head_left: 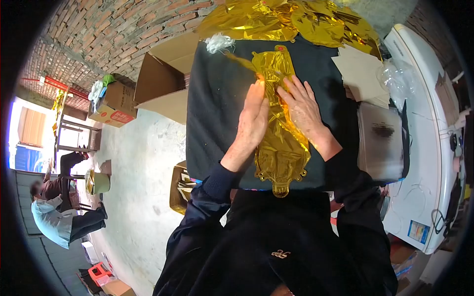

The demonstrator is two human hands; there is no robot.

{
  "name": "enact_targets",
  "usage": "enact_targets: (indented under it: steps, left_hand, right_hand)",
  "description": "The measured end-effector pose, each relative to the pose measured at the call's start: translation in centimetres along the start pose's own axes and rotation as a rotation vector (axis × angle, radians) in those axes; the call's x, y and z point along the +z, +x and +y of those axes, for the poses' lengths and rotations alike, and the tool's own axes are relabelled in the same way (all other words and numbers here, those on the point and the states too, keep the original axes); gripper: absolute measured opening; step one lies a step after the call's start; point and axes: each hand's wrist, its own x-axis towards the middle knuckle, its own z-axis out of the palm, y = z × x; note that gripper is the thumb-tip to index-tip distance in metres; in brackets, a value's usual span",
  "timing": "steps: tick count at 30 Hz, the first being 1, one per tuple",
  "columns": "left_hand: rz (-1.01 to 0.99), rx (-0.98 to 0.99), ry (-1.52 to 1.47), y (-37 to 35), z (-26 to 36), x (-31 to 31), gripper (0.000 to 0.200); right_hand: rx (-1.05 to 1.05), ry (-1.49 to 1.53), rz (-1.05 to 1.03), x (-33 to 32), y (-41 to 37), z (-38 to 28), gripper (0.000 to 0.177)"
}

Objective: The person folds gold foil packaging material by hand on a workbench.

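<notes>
A flat gold foil balloon [283, 148] lies lengthwise on a black-covered table, with a tabbed end toward me. My right hand [302, 109] rests on its right side, palm down and fingers spread. On the opposite edge, my left hand [253, 114] stands on its side with fingers stretched out and close together, the fingertips touching the foil. Near those fingertips a thin flap of foil sticks out to the left, slightly blurred. Whether the left thumb presses on the foil is hidden.
More gold foil balloons [256, 20] are heaped at the far edge. White string [218, 43] lies at the far left corner. Cardboard [363, 74] and a stack of clear plastic bags [379, 140] are on the right. An open carton [160, 81] stands left; a person [54, 217] sits farther off.
</notes>
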Motion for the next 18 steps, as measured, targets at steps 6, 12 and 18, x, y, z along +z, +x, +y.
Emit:
enact_targets:
  steps: [6, 12, 18]
  left_hand:
    - [-0.098, 0.141, 0.265, 0.2, 0.4, 1.9, 0.054]
    - [-0.197, 0.077, 0.351, -0.2, -0.1, 2.8, 0.064]
    - [-0.252, 0.016, 0.335, 0.3, 0.6, 1.8, 0.068]
  right_hand:
    - [0.009, 0.006, -0.022, 0.4, 0.0, 0.3, 0.044]
    - [-0.005, 0.072, 0.001, 0.4, -0.2, 0.3, 0.049]
    - [0.003, 0.061, -0.024, 0.3, -0.1, 0.2, 0.056]
